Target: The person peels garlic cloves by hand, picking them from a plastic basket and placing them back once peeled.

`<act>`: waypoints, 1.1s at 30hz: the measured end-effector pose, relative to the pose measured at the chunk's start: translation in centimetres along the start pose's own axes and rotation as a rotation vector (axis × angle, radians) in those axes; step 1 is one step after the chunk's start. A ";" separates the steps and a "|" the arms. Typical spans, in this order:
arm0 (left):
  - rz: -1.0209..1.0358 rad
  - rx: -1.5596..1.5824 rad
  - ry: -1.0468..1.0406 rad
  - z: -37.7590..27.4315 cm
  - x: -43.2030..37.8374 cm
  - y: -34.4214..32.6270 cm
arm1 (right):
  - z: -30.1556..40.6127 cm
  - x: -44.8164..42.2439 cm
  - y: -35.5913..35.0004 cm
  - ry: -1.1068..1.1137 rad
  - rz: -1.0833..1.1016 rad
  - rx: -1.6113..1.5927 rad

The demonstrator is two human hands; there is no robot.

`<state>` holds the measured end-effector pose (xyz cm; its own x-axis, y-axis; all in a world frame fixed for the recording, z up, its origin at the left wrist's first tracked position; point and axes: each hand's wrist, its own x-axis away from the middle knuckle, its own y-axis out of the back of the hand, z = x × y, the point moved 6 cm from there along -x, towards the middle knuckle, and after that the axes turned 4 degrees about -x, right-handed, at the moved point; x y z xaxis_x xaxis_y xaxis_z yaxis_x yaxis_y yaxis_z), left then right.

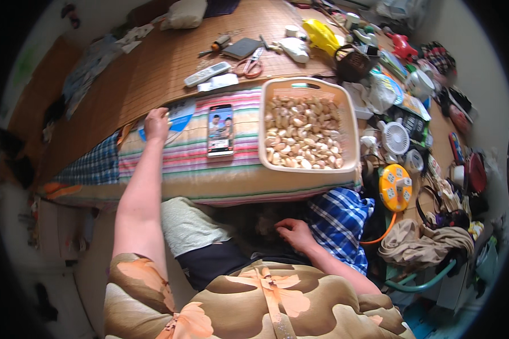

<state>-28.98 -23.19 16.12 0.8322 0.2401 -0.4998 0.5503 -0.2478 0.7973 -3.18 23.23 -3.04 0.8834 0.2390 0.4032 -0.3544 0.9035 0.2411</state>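
Note:
My left hand [156,124] reaches out over a blue and white hand fan or card [181,116] on the striped cloth; its fingers are curled and seem to pinch a small pale thing, too small to name surely. My right hand [295,234] hangs low over my lap, beside a blue plaid cloth [341,224], fingers half bent, and whether it holds anything does not show. A plastic basket [352,140] full of garlic cloves [303,131] stands on the striped cloth [182,163]. Left of it lies a smartphone [220,130] with its screen lit.
Behind the cloth, a woven mat [152,72] bears red-handled scissors [249,68], a remote control [208,74] and a dark notebook [242,48]. At the right are a small white fan [395,137], an orange round power strip [395,187] with its cord, and heaped clothes [424,243].

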 end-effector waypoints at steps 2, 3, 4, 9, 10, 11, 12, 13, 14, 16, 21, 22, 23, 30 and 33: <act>0.025 -0.104 -0.009 0.4 -0.2 -0.1 | 0.0 0.0 0.0 -0.014 -0.010 0.070; 0.022 -0.162 -0.026 1.4 -0.3 0.1 | 0.2 -0.2 -0.5 0.021 0.006 0.023; 0.038 -0.126 -0.011 -0.4 0.0 -0.3 | -0.1 0.0 -0.3 0.029 -0.005 0.035; 0.095 0.150 -0.054 -9.3 0.9 0.7 | 3.0 0.6 -0.1 -0.001 0.069 -0.008; 0.076 0.215 -0.114 -11.8 1.4 1.0 | 1.9 0.1 -0.5 0.019 0.074 -0.025; 0.088 0.302 -0.177 -15.0 2.0 1.5 | 1.1 -0.2 -0.8 0.034 0.079 -0.043; 0.111 0.348 -0.213 -17.1 2.7 2.0 | 1.3 -0.2 -1.0 0.015 0.102 -0.040; 0.136 0.395 -0.250 -19.1 3.2 2.2 | 1.9 -0.1 -1.1 -0.005 0.124 -0.039; 0.139 0.445 -0.276 -20.8 3.7 2.2 | 2.3 0.1 -1.1 -0.025 0.145 -0.038; 0.148 0.502 -0.345 -24.6 4.1 3.0 | 2.8 0.2 -1.1 -0.023 0.152 -0.052; 0.216 0.496 -0.453 -30.7 4.3 3.1 | 2.4 -0.1 -1.0 0.004 0.154 -0.098; 0.248 0.526 -0.484 -31.3 4.5 2.4 | 2.5 -0.1 -1.1 0.003 0.161 -0.113; 0.275 0.443 -0.506 -31.7 4.5 1.6 | 2.6 -0.2 -1.1 0.002 0.168 -0.128; 0.401 -0.271 -0.739 -34.3 5.0 -1.6 | 3.3 0.1 -1.1 0.011 0.192 -0.151; 0.443 -0.528 -0.730 -33.8 5.1 -3.7 | 4.5 0.5 -1.0 0.034 0.208 -0.147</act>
<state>-29.06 10.62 22.09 0.8902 -0.4509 -0.0653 0.2272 0.3153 0.9214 -3.77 20.85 0.91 0.8064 0.4349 0.4007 -0.4838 0.8749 0.0240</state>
